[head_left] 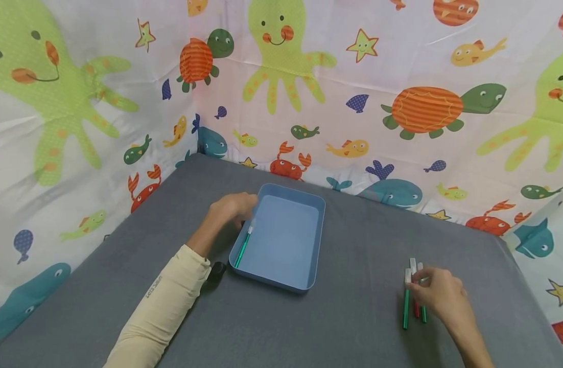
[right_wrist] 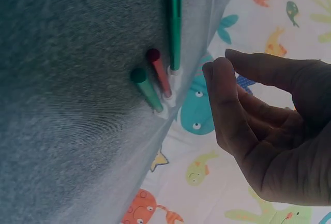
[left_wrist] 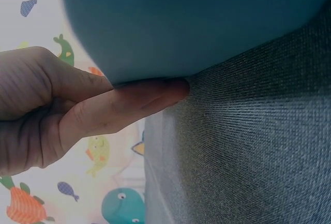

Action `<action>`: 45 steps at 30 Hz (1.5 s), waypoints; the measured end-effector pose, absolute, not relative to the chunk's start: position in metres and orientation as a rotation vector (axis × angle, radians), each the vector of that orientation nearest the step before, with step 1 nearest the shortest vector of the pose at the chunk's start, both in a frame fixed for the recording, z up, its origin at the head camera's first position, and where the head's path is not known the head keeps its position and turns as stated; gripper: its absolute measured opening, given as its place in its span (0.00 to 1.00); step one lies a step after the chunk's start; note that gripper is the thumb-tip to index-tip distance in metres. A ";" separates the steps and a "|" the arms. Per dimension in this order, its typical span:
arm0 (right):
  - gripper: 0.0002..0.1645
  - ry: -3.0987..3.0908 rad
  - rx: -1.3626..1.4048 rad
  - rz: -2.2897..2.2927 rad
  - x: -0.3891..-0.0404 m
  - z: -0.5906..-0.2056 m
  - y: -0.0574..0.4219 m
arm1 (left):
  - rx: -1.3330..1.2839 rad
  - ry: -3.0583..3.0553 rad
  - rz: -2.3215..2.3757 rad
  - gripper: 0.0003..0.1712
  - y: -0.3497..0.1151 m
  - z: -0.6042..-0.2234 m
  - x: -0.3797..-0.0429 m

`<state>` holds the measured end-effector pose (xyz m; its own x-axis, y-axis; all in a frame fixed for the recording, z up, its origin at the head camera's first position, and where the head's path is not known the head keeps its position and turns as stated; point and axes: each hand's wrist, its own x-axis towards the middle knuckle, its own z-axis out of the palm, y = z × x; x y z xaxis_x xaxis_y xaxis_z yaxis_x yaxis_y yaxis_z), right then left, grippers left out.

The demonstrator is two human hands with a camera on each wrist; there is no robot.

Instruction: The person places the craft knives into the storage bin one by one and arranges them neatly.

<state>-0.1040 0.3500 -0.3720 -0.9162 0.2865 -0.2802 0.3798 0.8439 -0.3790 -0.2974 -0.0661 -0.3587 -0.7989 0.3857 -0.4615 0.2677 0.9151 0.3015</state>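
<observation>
My left hand (head_left: 235, 207) grips the left wall of a shallow blue tray (head_left: 286, 240); in the left wrist view its fingers lie flat along the outside of the wall. Inside the tray, along that same wall, lies a green pen (head_left: 242, 250) with a whitish end. Over on the right, my right hand (head_left: 440, 294) hovers by a small group of pens: a left green pen (head_left: 405, 309), a red pen (right_wrist: 160, 74) and another green pen (head_left: 424, 314). The right wrist view shows bent fingers, thumb close to the index fingertip, nothing between them.
Grey cloth (head_left: 355, 306) covers the table. Behind and at the sides hangs a white curtain (head_left: 336, 92) printed with sea animals, meeting the table's far edge. A small black object (head_left: 217, 271) is beside the left wrist, near the tray's front left corner.
</observation>
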 end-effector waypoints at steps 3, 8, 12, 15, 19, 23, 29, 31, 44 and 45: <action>0.21 2.779 0.543 -0.587 -0.104 -0.377 0.352 | 0.471 2.541 0.295 0.25 -0.066 -0.360 -0.298; 0.17 2.744 0.566 -0.511 -0.104 -0.385 0.355 | 0.473 2.533 0.297 0.24 -0.066 -0.362 -0.298; 0.15 2.747 0.542 -0.497 -0.104 -0.391 0.356 | 0.471 2.537 0.296 0.24 -0.066 -0.361 -0.297; 0.16 2.767 0.520 -0.500 -0.104 -0.393 0.356 | 0.468 2.542 0.310 0.24 -0.066 -0.360 -0.296; 0.17 2.738 0.543 -0.526 -0.106 -0.393 0.353 | 0.475 2.542 0.310 0.25 -0.066 -0.359 -0.296; 0.15 2.721 0.542 -0.530 -0.109 -0.394 0.350 | 0.473 2.536 0.303 0.25 -0.065 -0.358 -0.297; 0.12 2.727 0.556 -0.539 -0.111 -0.394 0.346 | 0.473 2.547 0.310 0.25 -0.064 -0.357 -0.298; 0.11 2.728 0.564 -0.538 -0.111 -0.394 0.345 | 0.473 2.546 0.306 0.25 -0.064 -0.357 -0.298; 0.15 2.760 0.559 -0.558 -0.111 -0.392 0.342 | 0.463 2.544 0.336 0.25 -0.066 -0.359 -0.296; 0.16 2.771 0.550 -0.555 -0.111 -0.390 0.341 | 0.465 2.545 0.340 0.25 -0.066 -0.360 -0.296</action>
<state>-0.1113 0.3415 -0.3904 -0.8938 0.3115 -0.3226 0.4117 0.8550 -0.3152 -0.2958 -0.0664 -0.3599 -0.8028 0.3895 -0.4515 0.2571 0.9093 0.3272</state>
